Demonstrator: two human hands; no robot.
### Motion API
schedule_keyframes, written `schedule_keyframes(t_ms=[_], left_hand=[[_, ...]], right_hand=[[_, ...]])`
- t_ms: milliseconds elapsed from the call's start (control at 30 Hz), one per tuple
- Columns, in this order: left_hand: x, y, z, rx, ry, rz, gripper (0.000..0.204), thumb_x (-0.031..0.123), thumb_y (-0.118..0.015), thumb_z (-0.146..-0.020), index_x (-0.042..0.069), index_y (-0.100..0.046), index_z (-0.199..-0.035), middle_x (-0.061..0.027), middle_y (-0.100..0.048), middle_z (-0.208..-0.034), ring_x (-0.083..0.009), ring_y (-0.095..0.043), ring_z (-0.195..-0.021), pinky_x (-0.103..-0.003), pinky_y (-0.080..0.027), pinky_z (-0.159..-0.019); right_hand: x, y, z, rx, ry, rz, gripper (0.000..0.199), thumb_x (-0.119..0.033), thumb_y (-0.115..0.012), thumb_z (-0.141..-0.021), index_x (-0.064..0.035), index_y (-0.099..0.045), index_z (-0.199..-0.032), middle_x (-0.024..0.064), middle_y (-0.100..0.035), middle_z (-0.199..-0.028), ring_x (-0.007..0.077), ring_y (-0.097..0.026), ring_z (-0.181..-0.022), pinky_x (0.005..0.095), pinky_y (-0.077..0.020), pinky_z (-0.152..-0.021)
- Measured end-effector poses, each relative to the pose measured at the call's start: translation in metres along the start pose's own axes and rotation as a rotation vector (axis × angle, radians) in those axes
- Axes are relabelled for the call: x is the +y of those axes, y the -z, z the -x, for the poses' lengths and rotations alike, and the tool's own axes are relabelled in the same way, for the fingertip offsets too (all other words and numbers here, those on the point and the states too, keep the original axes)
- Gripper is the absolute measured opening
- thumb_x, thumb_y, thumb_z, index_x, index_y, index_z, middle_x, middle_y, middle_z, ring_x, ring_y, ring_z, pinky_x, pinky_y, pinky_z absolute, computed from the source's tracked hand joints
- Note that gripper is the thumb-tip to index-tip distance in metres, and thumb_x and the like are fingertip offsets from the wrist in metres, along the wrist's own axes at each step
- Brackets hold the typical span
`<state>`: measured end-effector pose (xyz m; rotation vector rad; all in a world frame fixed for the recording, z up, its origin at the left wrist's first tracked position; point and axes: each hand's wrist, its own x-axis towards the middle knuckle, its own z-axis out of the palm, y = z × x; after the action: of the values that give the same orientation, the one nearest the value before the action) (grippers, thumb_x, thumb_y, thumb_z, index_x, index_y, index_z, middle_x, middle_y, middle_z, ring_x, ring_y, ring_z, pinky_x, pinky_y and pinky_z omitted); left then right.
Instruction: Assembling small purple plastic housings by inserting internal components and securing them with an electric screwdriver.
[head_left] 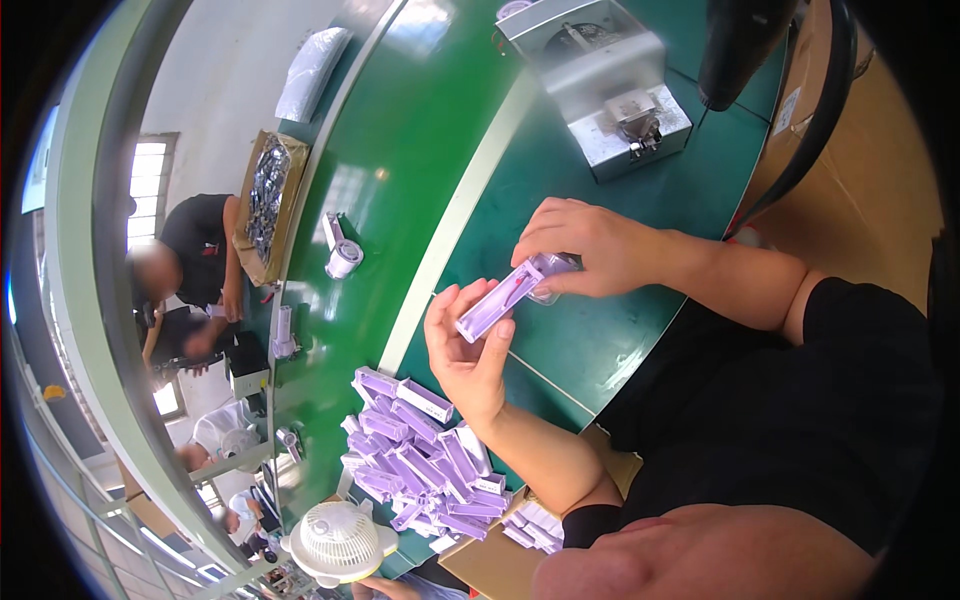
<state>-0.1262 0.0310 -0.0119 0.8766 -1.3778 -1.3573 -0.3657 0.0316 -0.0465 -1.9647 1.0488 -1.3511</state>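
Both my hands hold one lilac, long, narrow plastic housing (500, 300) above the green work surface. A thin red strip, perhaps a wire, shows inside its open face. My left hand (468, 365) supports the lower end, thumb on one side and fingers behind. At the other end, my right hand (585, 245) pinches a rounded, partly see-through part (553, 273) that meets the housing; its fingers hide much of the joint. A heap of similar lilac housings (425, 455) lies beside my left forearm.
A metal bench device (620, 110) stands beyond my right hand, near a dark hanging tool (740, 50). The green conveyor (400, 150) carries a lilac round-headed piece (343, 258). A white fan (335, 540) stands past the heap. Co-workers (200, 245) sit across, beside a parts carton (290, 210).
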Motion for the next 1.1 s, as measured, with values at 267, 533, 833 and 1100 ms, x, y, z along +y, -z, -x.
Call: schedule_keyframes(t_ms=[267, 533, 833, 1100], left_hand=[[-0.014, -0.017, -0.006, 0.073, -0.139, -0.117, 0.045, -0.004, -0.074, -0.094, -0.002, -0.058, -0.135, -0.0212, -0.068, -0.127, -0.0280, -0.068, -0.118, -0.040, -0.057, -0.100], [-0.011, -0.023, 0.003, 0.007, -0.183, -0.287, 0.062, -0.002, -0.075, -0.094, -0.003, -0.049, -0.150, -0.0211, -0.066, -0.128, -0.0248, -0.067, -0.114, -0.035, -0.055, -0.093], [-0.011, -0.023, 0.005, -0.051, -0.258, -0.337, 0.066, -0.004, -0.076, -0.092, -0.004, -0.048, -0.151, -0.0231, -0.067, -0.127, -0.0246, -0.068, -0.113, -0.034, -0.056, -0.090], [-0.014, -0.031, 0.000, -0.034, -0.318, -0.466, 0.059, -0.004, -0.078, -0.090, -0.002, -0.057, -0.145, -0.0225, -0.073, -0.121, -0.0252, -0.072, -0.106, -0.036, -0.057, -0.092]], right_hand=[[0.002, 0.011, 0.002, -0.082, -0.103, 0.021, 0.044, -0.015, -0.087, -0.078, -0.0039, -0.071, -0.118, 0.0094, -0.072, -0.117, 0.0298, -0.063, -0.110, 0.0421, -0.0531, -0.096], [0.001, 0.012, 0.009, -0.165, -0.115, 0.124, 0.059, -0.013, -0.088, -0.073, -0.0051, -0.066, -0.127, 0.0095, -0.068, -0.120, 0.0309, -0.062, -0.110, 0.0426, -0.0525, -0.098], [-0.003, 0.008, 0.012, -0.143, -0.115, 0.157, 0.062, -0.018, -0.093, -0.069, -0.0071, -0.065, -0.123, 0.0086, -0.065, -0.110, 0.0317, -0.061, -0.107, 0.0442, -0.0509, -0.095], [-0.003, 0.008, 0.016, -0.138, -0.102, 0.202, 0.062, -0.020, -0.092, -0.071, -0.0069, -0.064, -0.125, 0.0085, -0.065, -0.114, 0.0316, -0.061, -0.107, 0.0445, -0.0506, -0.095]])
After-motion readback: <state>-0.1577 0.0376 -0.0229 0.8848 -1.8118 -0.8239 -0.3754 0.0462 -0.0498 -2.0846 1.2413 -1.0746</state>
